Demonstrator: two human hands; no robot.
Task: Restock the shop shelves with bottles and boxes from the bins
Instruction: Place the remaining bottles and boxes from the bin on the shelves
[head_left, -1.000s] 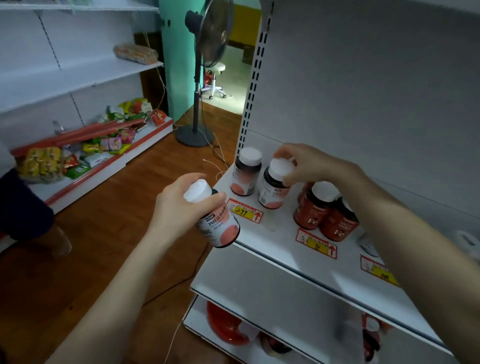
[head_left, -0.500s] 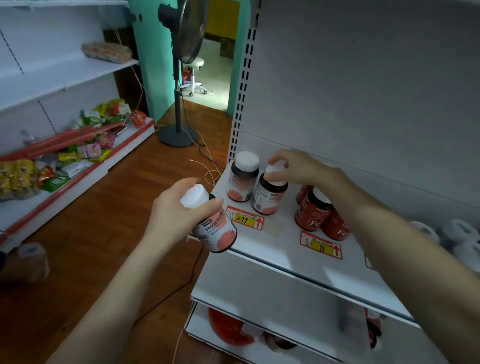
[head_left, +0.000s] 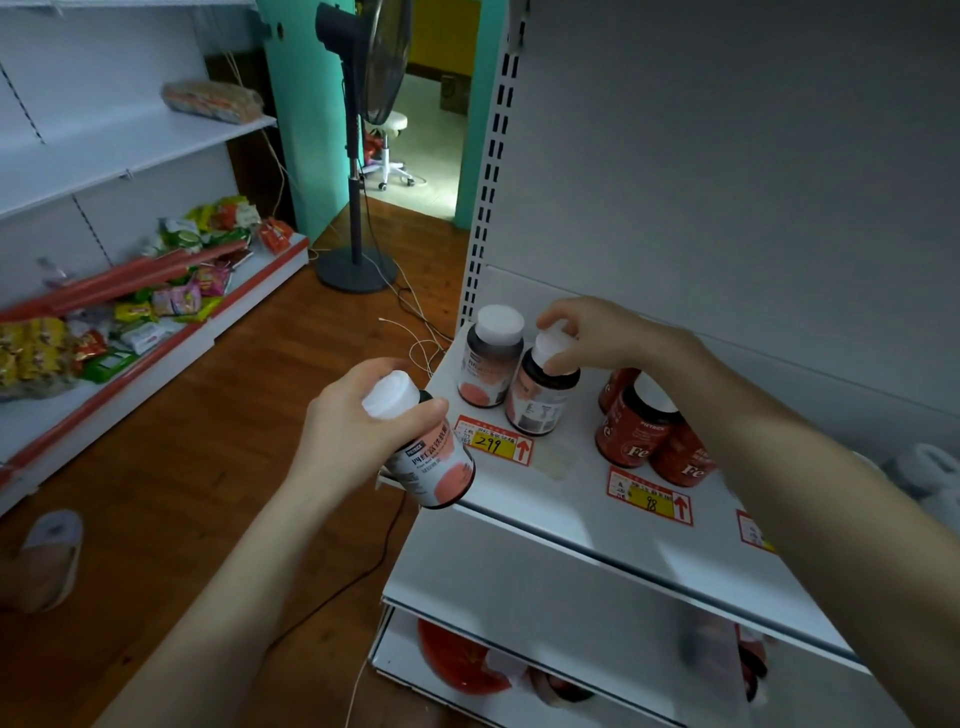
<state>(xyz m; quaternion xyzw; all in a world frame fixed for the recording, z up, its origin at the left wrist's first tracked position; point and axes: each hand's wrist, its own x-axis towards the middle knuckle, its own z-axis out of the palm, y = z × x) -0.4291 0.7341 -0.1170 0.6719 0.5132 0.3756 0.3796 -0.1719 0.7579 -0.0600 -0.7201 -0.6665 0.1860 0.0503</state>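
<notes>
My left hand (head_left: 358, 421) grips a white-capped bottle with a pink and dark label (head_left: 434, 457), tilted, just off the front left corner of the white shelf (head_left: 582, 499). My right hand (head_left: 597, 332) pinches the cap of a second such bottle (head_left: 540, 400) standing on the shelf. A third like bottle (head_left: 491, 358) stands to its left, near the shelf's end. Red bottles marked Fe (head_left: 644, 431) stand under my right forearm.
Price tags 299 (head_left: 493, 441) and 98 (head_left: 652, 501) lie on the shelf. A standing fan (head_left: 358, 156) and loose cables stand on the wooden floor behind. A low shelf with snack packets (head_left: 135, 312) runs along the left. A slipper (head_left: 52, 551) lies at bottom left.
My right hand has stayed on the standing bottle's cap and turned the bottle slightly. The left hand keeps its bottle at the shelf's corner. The view has shifted rightward.
</notes>
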